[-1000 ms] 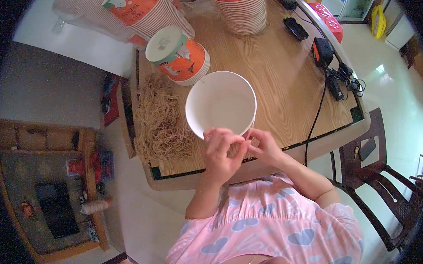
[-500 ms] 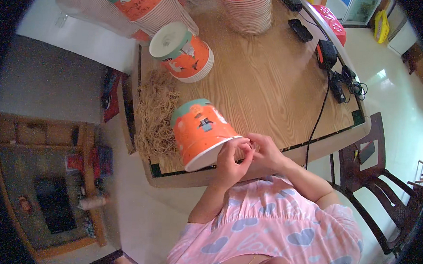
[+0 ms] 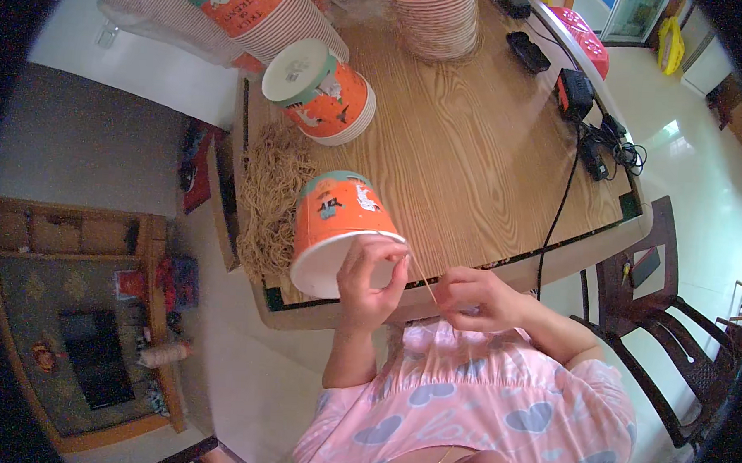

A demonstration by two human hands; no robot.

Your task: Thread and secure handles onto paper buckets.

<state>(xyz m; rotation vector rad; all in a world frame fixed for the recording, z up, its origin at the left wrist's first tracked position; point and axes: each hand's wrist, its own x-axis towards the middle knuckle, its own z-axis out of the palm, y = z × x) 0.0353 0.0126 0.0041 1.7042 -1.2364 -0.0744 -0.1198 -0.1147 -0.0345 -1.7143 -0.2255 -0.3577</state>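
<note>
Hands at the bench edge: left hand grips an orange paper cup's rim, right hand pinches a thin string stretched from it.

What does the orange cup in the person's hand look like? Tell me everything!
The cup is a paper-looking tub, orange with little cartoon pictures, a green band by its base and a white inside. It is tipped on its side, with the open mouth facing down toward the person and the base pointing at the wooden table. The left hand grips its rim. A thin pale string runs from the rim to the right hand.
</note>
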